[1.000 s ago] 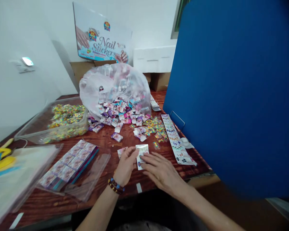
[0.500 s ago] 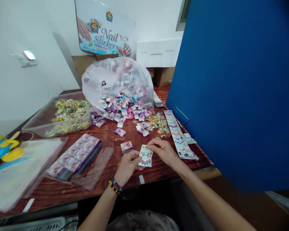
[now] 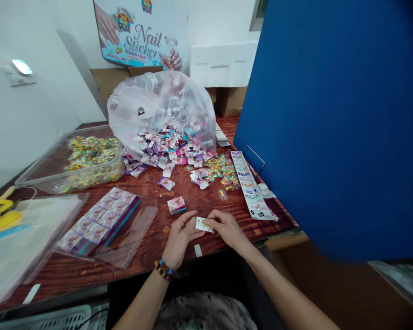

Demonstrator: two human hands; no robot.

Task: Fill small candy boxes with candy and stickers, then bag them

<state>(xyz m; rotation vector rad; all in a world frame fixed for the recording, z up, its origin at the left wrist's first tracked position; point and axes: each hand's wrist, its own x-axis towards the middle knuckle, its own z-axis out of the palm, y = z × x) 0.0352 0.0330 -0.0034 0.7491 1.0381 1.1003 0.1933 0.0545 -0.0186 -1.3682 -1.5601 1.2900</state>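
My left hand, with a bead bracelet at the wrist, and my right hand both pinch a small folded nail sticker sheet just above the wooden table near its front edge. A small pink packet lies on the table just behind my left hand. Farther back a clear plastic bag spills a heap of small pink and purple packets. A long strip of nail stickers lies to the right of my hands.
A clear tub of colourful candy stands at the back left. Rows of finished packets on a clear sleeve lie left of my hands. A large blue panel fills the right side. A "Nail Stickers" display box and cardboard boxes stand behind.
The sticker sheet, flat and open between my hands a moment ago, is now folded small. My hands have drawn closer together near the table's front edge.
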